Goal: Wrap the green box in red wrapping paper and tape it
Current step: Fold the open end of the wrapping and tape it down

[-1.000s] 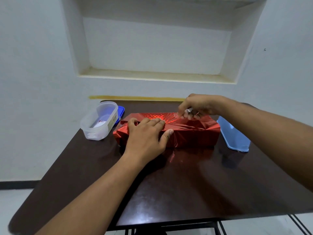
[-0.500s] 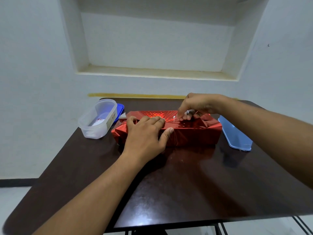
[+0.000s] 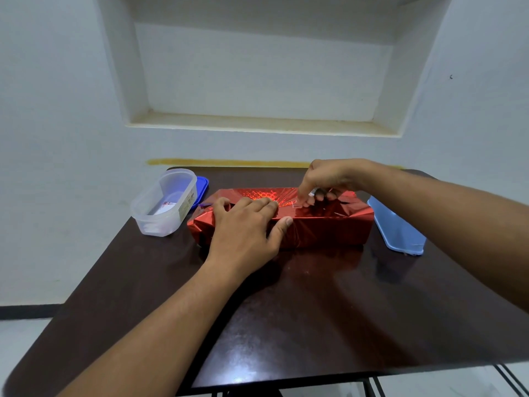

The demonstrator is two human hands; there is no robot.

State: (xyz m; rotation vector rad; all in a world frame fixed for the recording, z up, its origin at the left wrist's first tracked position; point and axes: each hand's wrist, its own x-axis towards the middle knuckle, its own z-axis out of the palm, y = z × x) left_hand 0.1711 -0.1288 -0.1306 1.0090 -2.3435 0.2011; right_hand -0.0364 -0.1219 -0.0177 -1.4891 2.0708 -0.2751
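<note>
One parcel in red paper (image 3: 320, 224), under both hands. Two hands: left hand (image 3: 246, 233) flat on top, right hand (image 3: 326, 181) pinching at the top seam. One clear tub (image 3: 164, 206) left of the left hand. One dark blue lid (image 3: 201, 189) behind that tub. One pale blue lid (image 3: 396, 226) under the right forearm. One table (image 3: 315, 310).
</note>
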